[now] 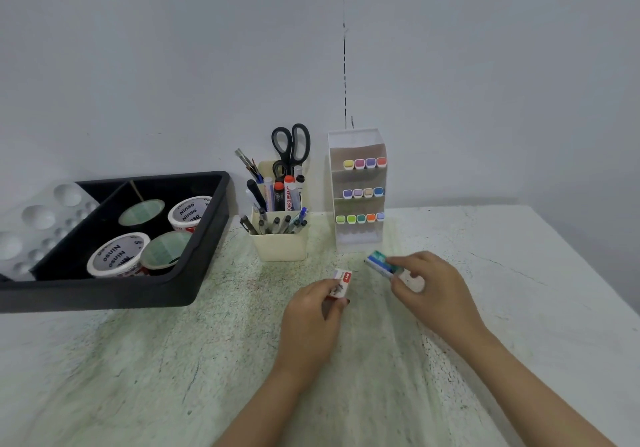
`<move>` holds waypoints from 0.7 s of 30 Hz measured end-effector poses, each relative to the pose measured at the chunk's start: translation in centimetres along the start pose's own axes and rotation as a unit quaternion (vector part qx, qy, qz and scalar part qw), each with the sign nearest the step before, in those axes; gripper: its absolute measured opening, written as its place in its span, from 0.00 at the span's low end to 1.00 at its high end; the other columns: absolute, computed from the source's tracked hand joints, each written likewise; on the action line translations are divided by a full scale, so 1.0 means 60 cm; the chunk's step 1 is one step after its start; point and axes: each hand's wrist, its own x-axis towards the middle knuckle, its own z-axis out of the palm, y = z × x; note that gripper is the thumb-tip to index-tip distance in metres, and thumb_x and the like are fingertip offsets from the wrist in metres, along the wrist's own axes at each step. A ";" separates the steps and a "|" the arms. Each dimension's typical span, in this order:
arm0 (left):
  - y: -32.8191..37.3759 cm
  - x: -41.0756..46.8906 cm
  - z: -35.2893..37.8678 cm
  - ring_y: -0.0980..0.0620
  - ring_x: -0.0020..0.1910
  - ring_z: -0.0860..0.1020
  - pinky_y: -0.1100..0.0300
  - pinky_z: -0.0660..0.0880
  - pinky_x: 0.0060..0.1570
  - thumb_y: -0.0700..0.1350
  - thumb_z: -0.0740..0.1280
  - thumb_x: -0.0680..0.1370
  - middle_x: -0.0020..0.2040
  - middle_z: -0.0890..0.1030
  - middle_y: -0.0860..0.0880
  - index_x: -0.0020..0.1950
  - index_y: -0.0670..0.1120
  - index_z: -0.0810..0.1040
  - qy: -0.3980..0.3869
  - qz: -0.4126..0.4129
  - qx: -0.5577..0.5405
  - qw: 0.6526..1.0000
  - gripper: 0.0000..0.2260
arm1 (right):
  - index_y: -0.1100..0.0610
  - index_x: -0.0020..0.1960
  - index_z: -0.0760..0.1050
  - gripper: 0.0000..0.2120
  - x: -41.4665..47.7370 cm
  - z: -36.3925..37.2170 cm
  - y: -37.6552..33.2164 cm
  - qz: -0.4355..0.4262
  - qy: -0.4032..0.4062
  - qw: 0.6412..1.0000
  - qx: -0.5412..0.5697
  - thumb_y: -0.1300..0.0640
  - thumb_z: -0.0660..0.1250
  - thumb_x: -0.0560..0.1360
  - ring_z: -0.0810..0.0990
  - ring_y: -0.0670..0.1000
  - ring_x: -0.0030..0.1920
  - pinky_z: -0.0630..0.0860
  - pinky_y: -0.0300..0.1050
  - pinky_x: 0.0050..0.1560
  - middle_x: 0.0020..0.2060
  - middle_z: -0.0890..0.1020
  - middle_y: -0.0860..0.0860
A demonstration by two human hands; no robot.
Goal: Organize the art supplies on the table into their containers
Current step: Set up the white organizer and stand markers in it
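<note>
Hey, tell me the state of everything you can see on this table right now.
Left hand: pinches red-white box.
Right hand: grips blue-green box.
Scissors: closed, upright in pen cup.
Marker rack: upright, three rows filled.
Ninso tubs: lidded, in black tray.

Speckled table (138, 377) — tray (104, 297), caddy (280, 247), marker rack (356, 239)

Plain pale wall (173, 48); speckled greenish-white table (138, 360) against it.

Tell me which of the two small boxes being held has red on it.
The white box pinched by the left hand: its label is red. The right hand holds the blue-green box instead.
</note>
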 end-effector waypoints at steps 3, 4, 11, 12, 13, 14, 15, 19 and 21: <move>0.008 0.010 0.000 0.60 0.47 0.75 0.70 0.71 0.49 0.42 0.71 0.74 0.49 0.78 0.58 0.56 0.45 0.81 0.012 -0.015 -0.030 0.999 0.11 | 0.54 0.54 0.82 0.12 0.035 0.026 -0.008 -0.015 0.066 0.998 -0.009 0.58 0.71 0.71 0.73 0.44 0.38 0.64 0.32 0.34 0.43 0.82 0.49; 0.009 0.014 0.001 0.60 0.47 0.75 0.68 0.72 0.49 0.42 0.71 0.74 0.48 0.77 0.59 0.56 0.45 0.81 0.016 -0.018 -0.035 0.999 0.11 | 0.55 0.53 0.83 0.11 0.045 0.035 -0.008 -0.018 0.079 0.997 -0.016 0.58 0.72 0.71 0.75 0.47 0.38 0.67 0.35 0.34 0.42 0.83 0.51; 0.012 0.041 0.012 0.62 0.43 0.76 0.73 0.70 0.43 0.44 0.71 0.74 0.50 0.82 0.54 0.58 0.46 0.80 0.032 -0.016 -0.042 0.998 0.13 | 0.56 0.44 0.84 0.06 0.078 0.082 0.013 -0.031 0.138 0.987 -0.077 0.59 0.76 0.66 0.79 0.54 0.33 0.69 0.46 0.37 0.34 0.81 0.53; 0.013 0.046 0.015 0.62 0.43 0.76 0.72 0.71 0.43 0.44 0.71 0.74 0.50 0.82 0.53 0.58 0.46 0.80 0.033 -0.019 -0.049 0.998 0.13 | 0.56 0.45 0.84 0.07 0.079 0.087 0.015 -0.033 0.140 0.986 -0.078 0.60 0.76 0.66 0.79 0.55 0.33 0.69 0.46 0.37 0.34 0.81 0.53; 0.014 0.050 0.018 0.62 0.43 0.76 0.71 0.72 0.43 0.45 0.71 0.74 0.49 0.82 0.53 0.58 0.46 0.80 0.033 -0.022 -0.054 0.998 0.13 | 0.57 0.46 0.83 0.08 0.079 0.090 0.016 -0.035 0.142 0.986 -0.076 0.60 0.76 0.67 0.79 0.56 0.33 0.70 0.46 0.37 0.34 0.81 0.53; 0.014 0.055 0.020 0.62 0.43 0.76 0.70 0.73 0.44 0.45 0.71 0.74 0.49 0.81 0.53 0.58 0.46 0.80 0.032 -0.024 -0.056 0.998 0.12 | 0.58 0.47 0.82 0.09 0.080 0.092 0.018 -0.037 0.145 0.986 -0.070 0.61 0.76 0.67 0.79 0.56 0.33 0.71 0.47 0.37 0.35 0.82 0.53; 0.015 0.060 0.024 0.62 0.43 0.76 0.69 0.74 0.44 0.46 0.71 0.74 0.49 0.81 0.53 0.58 0.46 0.80 0.030 -0.025 -0.056 0.998 0.12 | 0.58 0.47 0.81 0.09 0.080 0.094 0.020 -0.038 0.149 0.986 -0.061 0.62 0.75 0.67 0.79 0.56 0.33 0.72 0.47 0.37 0.35 0.82 0.53; 0.016 0.081 0.039 0.58 0.43 0.77 0.67 0.74 0.45 0.45 0.70 0.75 0.48 0.81 0.51 0.57 0.45 0.80 0.050 -0.004 -0.041 0.998 0.12 | 0.57 0.47 0.80 0.06 0.071 0.094 0.029 -0.058 0.148 0.986 -0.044 0.60 0.73 0.70 0.80 0.53 0.35 0.75 0.47 0.38 0.39 0.83 0.52; 0.014 0.093 0.050 0.55 0.44 0.78 0.63 0.75 0.45 0.44 0.71 0.75 0.47 0.82 0.49 0.55 0.44 0.81 0.056 0.013 -0.023 0.998 0.10 | 0.56 0.48 0.81 0.06 0.063 0.095 0.034 -0.066 0.149 0.985 -0.055 0.59 0.70 0.71 0.80 0.53 0.37 0.73 0.45 0.39 0.41 0.83 0.51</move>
